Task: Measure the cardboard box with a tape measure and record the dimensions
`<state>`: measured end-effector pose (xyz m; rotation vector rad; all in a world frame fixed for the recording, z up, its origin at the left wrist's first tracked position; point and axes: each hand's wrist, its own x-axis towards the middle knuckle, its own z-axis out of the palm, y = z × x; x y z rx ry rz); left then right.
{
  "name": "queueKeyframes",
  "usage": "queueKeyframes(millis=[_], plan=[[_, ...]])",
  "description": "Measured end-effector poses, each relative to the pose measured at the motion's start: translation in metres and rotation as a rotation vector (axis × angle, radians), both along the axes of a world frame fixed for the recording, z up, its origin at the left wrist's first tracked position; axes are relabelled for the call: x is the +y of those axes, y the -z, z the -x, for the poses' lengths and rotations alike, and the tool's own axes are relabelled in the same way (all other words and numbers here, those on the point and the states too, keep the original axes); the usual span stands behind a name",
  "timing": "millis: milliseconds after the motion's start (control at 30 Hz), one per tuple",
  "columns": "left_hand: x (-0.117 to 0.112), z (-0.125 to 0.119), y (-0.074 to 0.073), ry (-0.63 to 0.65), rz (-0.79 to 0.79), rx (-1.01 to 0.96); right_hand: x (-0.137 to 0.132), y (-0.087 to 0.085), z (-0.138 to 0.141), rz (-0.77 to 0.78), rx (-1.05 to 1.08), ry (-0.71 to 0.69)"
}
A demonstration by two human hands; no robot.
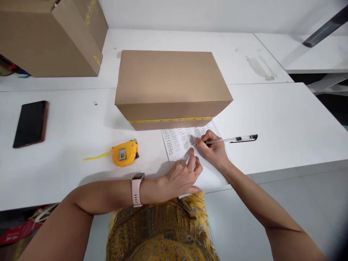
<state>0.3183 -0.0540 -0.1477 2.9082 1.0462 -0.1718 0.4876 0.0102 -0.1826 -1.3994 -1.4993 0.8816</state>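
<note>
Paper [208,172] is lying on the surface [70,127], looking light, limp | your left fingers [191,160] are resting on it half-curled, gripping nothing | your right fingers [201,145] are pinching the pen [232,140], likely stiff and light, best held near its tip

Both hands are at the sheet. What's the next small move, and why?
Probably a short pen stroke with the right hand: its pen points down at the written columns, the paper has blank space below them, and the left hand rests on it.
</note>
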Motion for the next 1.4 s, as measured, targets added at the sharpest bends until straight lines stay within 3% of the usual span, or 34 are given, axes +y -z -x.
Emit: queueKeyframes(millis=[300, 1400], plan=[[0.0014, -0.0004, 0.0027, -0.027, 0.069, -0.063, -0.0001, -0.0015, 0.0012, -0.006, -0.028, -0.016], [-0.0012, -0.0003, 0.0082, 0.015, -0.091, 0.000, 0.0000, 0.0035, -0.0008, -0.037, -0.022, 0.025]])
